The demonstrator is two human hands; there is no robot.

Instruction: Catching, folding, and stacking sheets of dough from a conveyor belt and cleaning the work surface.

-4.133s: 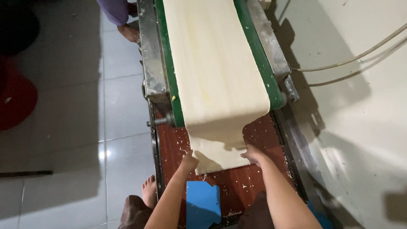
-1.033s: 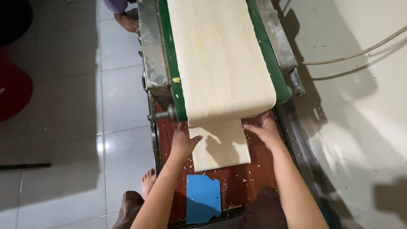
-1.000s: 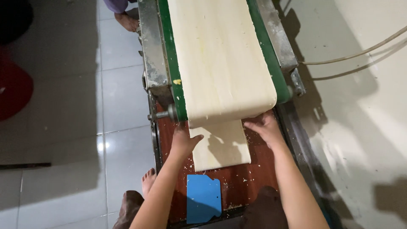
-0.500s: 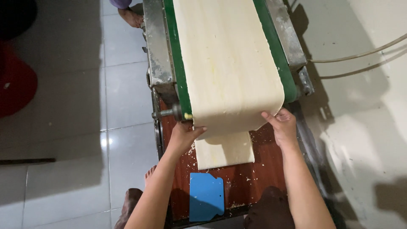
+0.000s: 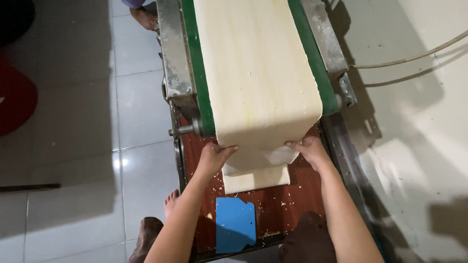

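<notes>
Left hand [image 5: 213,157]: fingers laid flat on the near left edge of the dough sheet [image 5: 261,83], pressing rather than closed around it. Right hand [image 5: 309,150]: fingers curled under the near right edge, holding the hanging fold. Dough sheet: pale, wide, lying on the green conveyor belt [image 5: 200,83] beyond both hands and dropping between them onto the reddish-brown board [image 5: 297,199]. Blue scraper [image 5: 236,225]: flat on the board, nearer the body than the left hand (dough crumbs scattered about it).
</notes>
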